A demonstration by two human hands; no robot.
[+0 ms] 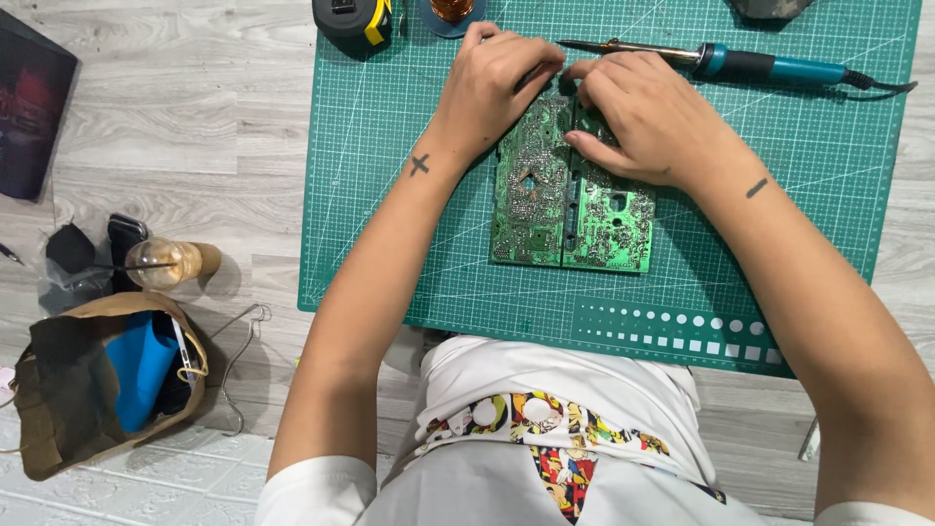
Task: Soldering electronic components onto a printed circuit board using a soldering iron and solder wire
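A green circuit board (pixel 570 200) lies solder side up on a green cutting mat (pixel 390 195). My left hand (pixel 497 83) rests on the board's far left corner, fingers curled over its edge. My right hand (pixel 638 112) presses on the far right part of the board, its fingertips meeting those of the left hand at the top edge. What the fingertips pinch there is hidden. A soldering iron (pixel 740 63) with a teal handle lies on the mat just beyond my right hand, tip pointing left.
A black and yellow tape measure (pixel 353 19) and a small round dish with a copper-coloured object (pixel 452 14) sit at the mat's far edge. On the wooden floor to the left are a brown paper bag (pixel 93 380), a plastic cup (pixel 170 261) and a dark flat object (pixel 29 102).
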